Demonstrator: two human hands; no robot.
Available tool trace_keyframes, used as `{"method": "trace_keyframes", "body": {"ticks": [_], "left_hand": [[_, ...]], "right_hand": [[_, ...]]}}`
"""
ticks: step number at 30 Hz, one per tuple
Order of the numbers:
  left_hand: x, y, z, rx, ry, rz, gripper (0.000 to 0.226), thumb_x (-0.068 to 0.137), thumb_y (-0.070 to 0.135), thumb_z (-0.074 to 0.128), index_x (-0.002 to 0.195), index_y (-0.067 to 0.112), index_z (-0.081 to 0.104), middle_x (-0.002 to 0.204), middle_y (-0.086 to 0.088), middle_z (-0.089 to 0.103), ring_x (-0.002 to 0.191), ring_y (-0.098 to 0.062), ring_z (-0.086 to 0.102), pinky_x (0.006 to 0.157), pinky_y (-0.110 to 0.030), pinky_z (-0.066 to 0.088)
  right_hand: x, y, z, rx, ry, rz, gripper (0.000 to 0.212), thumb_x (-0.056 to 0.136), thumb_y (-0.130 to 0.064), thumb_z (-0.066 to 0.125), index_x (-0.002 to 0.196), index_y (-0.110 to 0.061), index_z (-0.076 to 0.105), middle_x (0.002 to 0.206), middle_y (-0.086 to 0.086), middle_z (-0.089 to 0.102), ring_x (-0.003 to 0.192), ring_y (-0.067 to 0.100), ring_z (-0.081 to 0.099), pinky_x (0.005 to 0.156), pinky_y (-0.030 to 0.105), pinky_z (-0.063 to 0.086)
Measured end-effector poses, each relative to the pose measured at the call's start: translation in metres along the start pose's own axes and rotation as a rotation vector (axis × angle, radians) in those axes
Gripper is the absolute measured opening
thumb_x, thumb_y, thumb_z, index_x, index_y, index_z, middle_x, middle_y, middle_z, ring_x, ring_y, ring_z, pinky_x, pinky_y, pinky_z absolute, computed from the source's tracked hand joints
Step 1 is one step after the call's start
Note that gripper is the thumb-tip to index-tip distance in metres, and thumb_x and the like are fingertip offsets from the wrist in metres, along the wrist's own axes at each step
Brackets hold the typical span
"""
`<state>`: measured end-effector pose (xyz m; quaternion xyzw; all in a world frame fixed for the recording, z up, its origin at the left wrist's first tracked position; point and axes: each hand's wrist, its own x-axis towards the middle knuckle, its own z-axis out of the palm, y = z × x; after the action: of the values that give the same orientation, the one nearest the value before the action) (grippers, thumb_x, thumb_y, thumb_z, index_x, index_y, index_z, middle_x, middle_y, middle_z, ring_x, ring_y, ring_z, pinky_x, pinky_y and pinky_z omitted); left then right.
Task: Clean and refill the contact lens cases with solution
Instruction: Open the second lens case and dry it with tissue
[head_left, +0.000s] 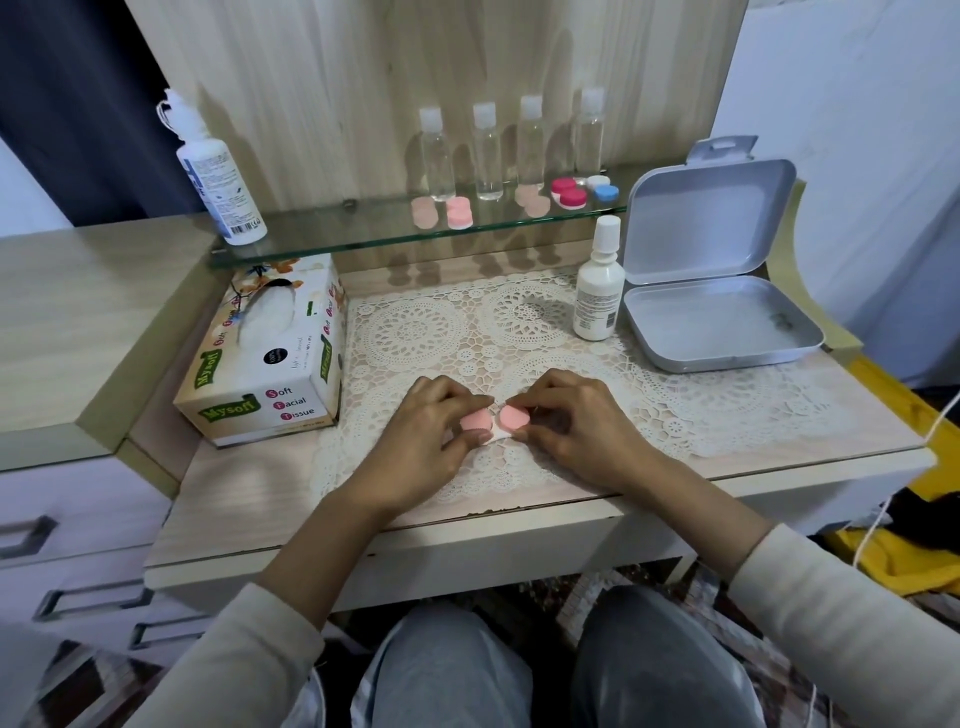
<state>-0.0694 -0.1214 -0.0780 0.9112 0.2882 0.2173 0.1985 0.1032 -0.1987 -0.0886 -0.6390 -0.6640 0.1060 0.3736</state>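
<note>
Head view, starting closest: two forearms in cream sleeves reach forward over the desk edge. The left hand (423, 431) and right hand (576, 423) meet palms down, knuckles raised, on a lace mat (415, 332). Between them lies one contact lens case (494, 422) with two pink caps. Each hand pinches its own end with thumb and curled fingers, the left on the left cap and the right on the right cap, so the fingertips nearly touch above it.

Just left of the left hand stands one tissue box (270, 358). Beyond the right hand stands one small white bottle (598, 283), and right of that sits one metal tin (722, 322) with its lid up.

Farther beyond both hands, a glass shelf (311, 236) carries four clear bottles (488, 156) in a row. It also holds three more cases: a pink case (459, 212), a magenta case (569, 193) and a blue-and-white case (602, 187) (paler discs beside them may be only reflections). At the shelf's left end, well away from the left hand, stands one large solution bottle (218, 176).
</note>
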Motion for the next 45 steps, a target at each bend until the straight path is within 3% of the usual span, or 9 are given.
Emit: {"method": "trace_keyframes", "body": {"ticks": [10, 15, 18, 21, 29, 33, 37, 40, 45], "left_hand": [[-0.012, -0.017, -0.007, -0.047, 0.113, -0.093, 0.029, 0.075, 0.018, 0.075, 0.103, 0.012, 0.069, 0.093, 0.007, 0.059, 0.091, -0.015, 0.056, 0.075, -0.012, 0.037], [-0.012, -0.014, -0.004, -0.068, 0.080, -0.113, 0.045, 0.068, 0.026, 0.080, 0.110, 0.016, 0.066, 0.100, 0.007, 0.058, 0.098, -0.012, 0.051, 0.084, -0.014, 0.035], [-0.009, -0.006, 0.003, -0.078, 0.116, -0.149, 0.041, 0.064, 0.032, 0.081, 0.101, 0.021, 0.070, 0.097, 0.005, 0.061, 0.097, -0.012, 0.049, 0.084, -0.024, 0.038], [-0.008, -0.002, 0.008, -0.078, 0.190, -0.174, 0.028, 0.065, 0.030, 0.081, 0.090, 0.020, 0.072, 0.090, 0.004, 0.062, 0.092, -0.014, 0.051, 0.077, -0.021, 0.037], [-0.007, -0.002, 0.010, -0.075, 0.206, -0.173, 0.025, 0.067, 0.027, 0.080, 0.089, 0.018, 0.074, 0.087, 0.006, 0.060, 0.089, -0.013, 0.050, 0.075, -0.017, 0.035], [-0.007, -0.001, 0.010, -0.079, 0.206, -0.164, 0.025, 0.067, 0.026, 0.080, 0.089, 0.017, 0.074, 0.084, 0.008, 0.057, 0.087, -0.014, 0.050, 0.076, -0.027, 0.040], [-0.007, -0.003, 0.011, -0.078, 0.211, -0.159, 0.025, 0.067, 0.027, 0.080, 0.089, 0.016, 0.074, 0.084, 0.006, 0.058, 0.087, -0.014, 0.050, 0.076, -0.028, 0.040], [-0.007, -0.002, 0.011, -0.082, 0.214, -0.156, 0.026, 0.067, 0.027, 0.080, 0.090, 0.016, 0.074, 0.084, 0.006, 0.058, 0.086, -0.015, 0.051, 0.076, -0.030, 0.042], [-0.008, -0.002, 0.011, -0.083, 0.210, -0.160, 0.026, 0.068, 0.028, 0.079, 0.091, 0.017, 0.074, 0.084, 0.006, 0.057, 0.087, -0.014, 0.050, 0.076, -0.030, 0.042]], "right_hand": [[0.000, 0.000, 0.001, 0.015, -0.007, 0.025, 0.029, 0.077, -0.017, 0.073, 0.106, -0.012, 0.070, 0.094, 0.002, 0.062, 0.086, 0.014, 0.055, 0.078, 0.027, 0.048], [0.000, -0.001, 0.000, 0.004, -0.009, 0.032, 0.030, 0.077, -0.017, 0.073, 0.106, -0.012, 0.070, 0.093, 0.001, 0.061, 0.084, 0.012, 0.054, 0.076, 0.022, 0.046], [-0.001, -0.002, 0.000, -0.001, -0.006, 0.034, 0.028, 0.076, -0.018, 0.075, 0.103, -0.013, 0.071, 0.091, 0.001, 0.062, 0.081, 0.010, 0.054, 0.072, 0.016, 0.043], [0.000, -0.006, -0.002, -0.007, -0.011, 0.055, 0.031, 0.072, -0.025, 0.077, 0.101, -0.015, 0.072, 0.089, -0.001, 0.062, 0.079, 0.007, 0.054, 0.067, 0.010, 0.039], [0.007, -0.013, -0.004, -0.012, -0.017, 0.177, 0.029, 0.064, -0.027, 0.082, 0.083, -0.011, 0.066, 0.075, -0.004, 0.059, 0.067, 0.006, 0.051, 0.057, 0.015, 0.040], [0.008, -0.011, -0.002, -0.070, -0.079, 0.100, 0.023, 0.073, -0.023, 0.076, 0.089, -0.010, 0.066, 0.087, 0.001, 0.058, 0.080, 0.015, 0.051, 0.071, 0.025, 0.042], [0.003, -0.005, -0.003, -0.044, -0.144, 0.038, 0.029, 0.081, -0.013, 0.067, 0.110, -0.015, 0.066, 0.098, -0.001, 0.052, 0.088, 0.010, 0.049, 0.073, 0.009, 0.036], [0.001, -0.004, -0.003, -0.019, -0.121, 0.084, 0.044, 0.076, -0.027, 0.074, 0.117, -0.016, 0.063, 0.100, -0.004, 0.051, 0.087, 0.006, 0.049, 0.071, 0.004, 0.033], [0.003, -0.006, 0.001, 0.015, -0.025, 0.139, 0.031, 0.066, -0.029, 0.081, 0.087, -0.015, 0.062, 0.089, -0.005, 0.050, 0.073, 0.000, 0.046, 0.064, 0.004, 0.036]]}}
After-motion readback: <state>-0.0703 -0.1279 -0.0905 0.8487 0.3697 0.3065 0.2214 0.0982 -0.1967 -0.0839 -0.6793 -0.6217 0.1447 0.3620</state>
